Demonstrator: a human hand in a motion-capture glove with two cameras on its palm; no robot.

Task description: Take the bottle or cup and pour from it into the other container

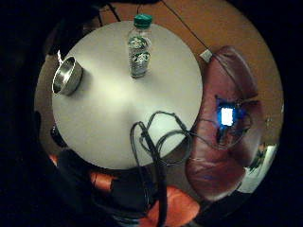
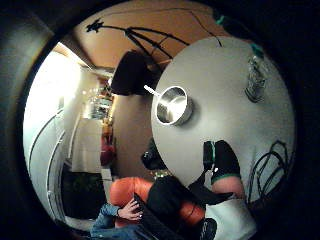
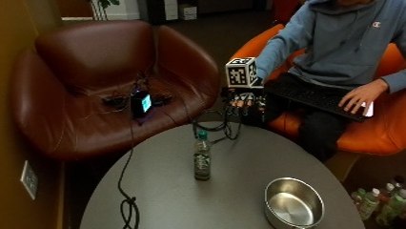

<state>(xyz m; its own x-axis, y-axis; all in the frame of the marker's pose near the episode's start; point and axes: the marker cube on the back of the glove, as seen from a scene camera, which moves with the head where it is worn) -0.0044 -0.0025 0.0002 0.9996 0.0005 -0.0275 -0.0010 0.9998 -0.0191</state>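
Bottle (image 3: pixel 202 161) first: I see it standing upright near the middle of the round grey table (image 3: pixel 165 200), its green cap on, a dark label round its body, and nothing touching it. From the little-finger-side palm camera the same bottle (image 1: pixel 138 47) stands upright toward the far part of the tabletop (image 1: pixel 109 118) from my hand, and from the thumb-side palm camera it (image 2: pixel 256 77) appears at the far edge of the table (image 2: pixel 225 115). My steel pot (image 3: pixel 294 202) sits open side up near the table's rim, well apart from the bottle, and I can see no contents in it; the palm cameras show the pot (image 1: pixel 67 75) (image 2: pixel 172 106) by the rim as well. My gloved right hand (image 3: pixel 244 100) hangs above the table's edge on the side nearest the seated person, well apart from both bottle and pot and gripping nothing. Its fingers point downward, but I cannot tell from these views whether they are spread or curled. The bare left hand (image 3: pixel 360 98) rests on a black keyboard (image 3: pixel 314 95) lying across the lap. Beside the table stands a dark red armchair (image 3: pixel 95 86) with a small device (image 3: pixel 141 103) whose screen is lit on its seat, and the person sits in an orange chair (image 3: pixel 368 129).
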